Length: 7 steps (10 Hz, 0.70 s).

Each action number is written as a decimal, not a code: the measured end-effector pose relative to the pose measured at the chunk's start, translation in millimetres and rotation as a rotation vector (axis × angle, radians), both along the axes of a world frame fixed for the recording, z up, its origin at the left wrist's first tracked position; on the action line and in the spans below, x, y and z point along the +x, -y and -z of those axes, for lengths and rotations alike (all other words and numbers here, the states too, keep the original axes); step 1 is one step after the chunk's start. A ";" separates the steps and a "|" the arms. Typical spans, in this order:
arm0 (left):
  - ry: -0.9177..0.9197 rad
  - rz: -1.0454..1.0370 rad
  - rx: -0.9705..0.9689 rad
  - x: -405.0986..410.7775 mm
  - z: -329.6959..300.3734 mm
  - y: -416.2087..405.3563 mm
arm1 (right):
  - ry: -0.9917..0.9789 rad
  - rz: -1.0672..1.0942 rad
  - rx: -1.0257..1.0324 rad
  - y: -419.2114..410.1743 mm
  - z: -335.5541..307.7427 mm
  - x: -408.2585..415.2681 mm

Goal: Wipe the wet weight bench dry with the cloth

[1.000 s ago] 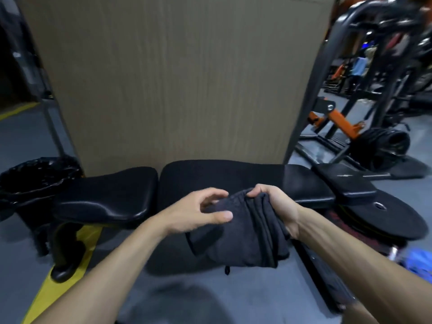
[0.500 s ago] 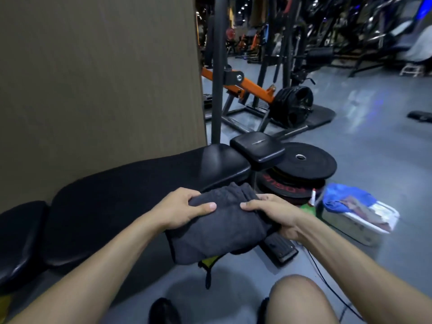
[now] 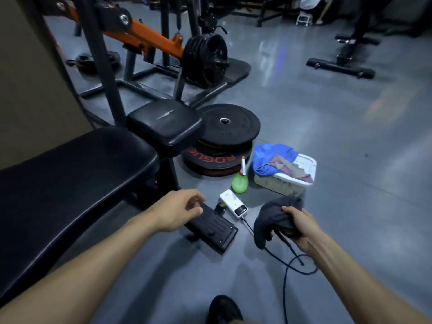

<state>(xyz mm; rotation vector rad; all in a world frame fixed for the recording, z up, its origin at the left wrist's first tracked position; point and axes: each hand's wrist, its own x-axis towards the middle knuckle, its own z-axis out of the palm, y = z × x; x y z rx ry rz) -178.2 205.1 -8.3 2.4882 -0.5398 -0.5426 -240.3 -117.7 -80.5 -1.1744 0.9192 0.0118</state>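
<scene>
— Fingers of the right hand (image 3: 295, 224) are clenched around the cloth (image 3: 273, 218), bunched into a dark grey wad over the floor, well off to the right of the weight bench (image 3: 70, 183). Those of the left hand (image 3: 177, 210) are loosely curled and grasp nothing; it hangs over the bench's black foot plate (image 3: 211, 226).

— So what's the step, as you read it?

— I can't say whether the cloth is headed back to the pad or toward the white basket (image 3: 294, 181) of rags just beyond it. If wiping resumes, I'd shake the wad open first. A flat, wide face of fabric takes up far more water than a ball does.

— And the stroke?

— Long passes along the pad, from one end to the other, overlapping, turning to a fresh side when it feels soaked. The free hand could steady the frame.

— Anything to mind?

— A black cable (image 3: 286, 272) loops on the floor under the right wrist, and a white device (image 3: 233, 206) and a green spray bottle (image 3: 240, 182) stand between the two hands. A dangling corner could snag or tip them.

— How does the bench look?

— Black padded vinyl, with soft highlights along its rounded edge. Whether droplets remain, I can't tell in this dim light. A smaller pad (image 3: 164, 125) sits at its far end, beside stacked weight plates (image 3: 226, 136).
</scene>
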 end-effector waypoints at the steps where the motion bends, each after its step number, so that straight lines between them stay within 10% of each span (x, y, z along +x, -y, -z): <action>1: -0.022 0.039 -0.014 28.0 17.6 23.6 | -0.043 0.109 0.054 33.9 25.9 7.8; 5: -0.092 0.036 -0.117 91.3 63.8 72.6 | 0.279 0.471 0.166 131.1 -7.2 173.1; 7: -0.145 -0.017 -0.110 92.3 61.6 62.4 | 0.134 0.243 0.415 88.9 -10.7 157.8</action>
